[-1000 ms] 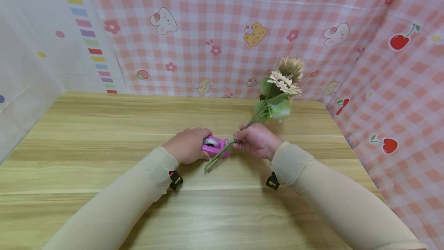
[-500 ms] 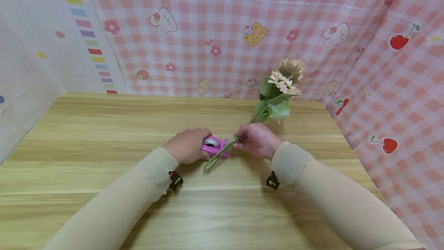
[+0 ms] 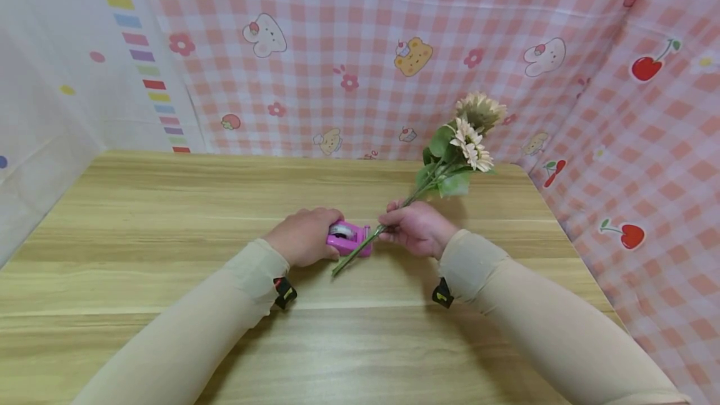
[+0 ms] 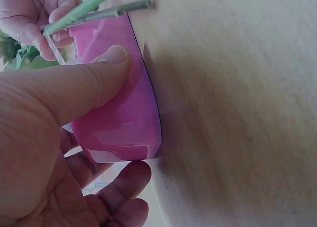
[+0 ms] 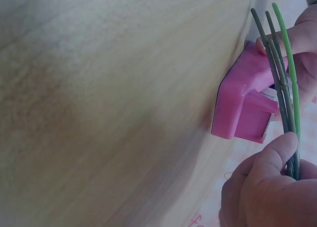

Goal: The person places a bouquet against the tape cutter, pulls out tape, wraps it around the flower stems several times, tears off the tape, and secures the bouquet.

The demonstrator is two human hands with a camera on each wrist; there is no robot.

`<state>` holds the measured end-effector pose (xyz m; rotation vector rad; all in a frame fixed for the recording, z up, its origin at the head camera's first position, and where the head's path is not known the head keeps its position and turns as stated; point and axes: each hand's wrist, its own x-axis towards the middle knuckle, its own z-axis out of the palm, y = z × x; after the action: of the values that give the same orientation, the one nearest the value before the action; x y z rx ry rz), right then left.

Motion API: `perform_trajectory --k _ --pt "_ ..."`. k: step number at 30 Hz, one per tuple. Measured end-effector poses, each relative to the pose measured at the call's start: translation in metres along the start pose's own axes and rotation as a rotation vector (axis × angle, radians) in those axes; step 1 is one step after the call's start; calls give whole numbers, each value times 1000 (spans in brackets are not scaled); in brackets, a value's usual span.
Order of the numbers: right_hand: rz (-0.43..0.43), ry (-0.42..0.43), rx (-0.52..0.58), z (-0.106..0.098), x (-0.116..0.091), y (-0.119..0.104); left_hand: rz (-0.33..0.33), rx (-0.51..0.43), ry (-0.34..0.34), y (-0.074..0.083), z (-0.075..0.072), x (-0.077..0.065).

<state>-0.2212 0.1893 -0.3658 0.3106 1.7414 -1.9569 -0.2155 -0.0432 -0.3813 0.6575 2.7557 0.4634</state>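
Observation:
My left hand [image 3: 304, 236] grips a pink tape dispenser [image 3: 344, 245] on the wooden table, its thumb along the near side in the left wrist view. A roll of clear tape [image 3: 340, 230] shows inside it. My right hand [image 3: 419, 229] pinches the green stems [image 5: 280, 83] of a small bunch of flowers [image 3: 471, 145] between thumb and fingers. Pale blooms and leaves lean up to the right, while the cut ends slant down across the dispenser's front. From the stems, a narrow strip of tape [image 4: 55, 50] runs toward the dispenser in the left wrist view.
The wooden table [image 3: 169, 217] spreads around both hands. Behind it hangs a pink checked cloth [image 3: 360, 36] with cartoon prints, and another checked cloth [image 3: 630, 161] with cherries closes the right side. A white printed cloth [image 3: 50, 80] hangs at the left.
The bunch has turned in my right hand's fingers: the blooms swing slightly right, and the stem ends draw together. My left hand and the tape dispenser stay in place.

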Motion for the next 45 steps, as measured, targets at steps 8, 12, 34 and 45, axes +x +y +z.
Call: perform_trajectory --k 8,12,34,45 --pt "42 39 -66 -3 -1 -3 11 16 0 1 0 0" --pt "70 26 -121 -4 -2 -5 7 11 -4 1 0 0" --pt "36 2 -157 -7 -3 -4 -1 -6 -8 -2 2 2" --pt "59 -39 -74 -6 -1 -5 9 -1 -5 0 0 0"
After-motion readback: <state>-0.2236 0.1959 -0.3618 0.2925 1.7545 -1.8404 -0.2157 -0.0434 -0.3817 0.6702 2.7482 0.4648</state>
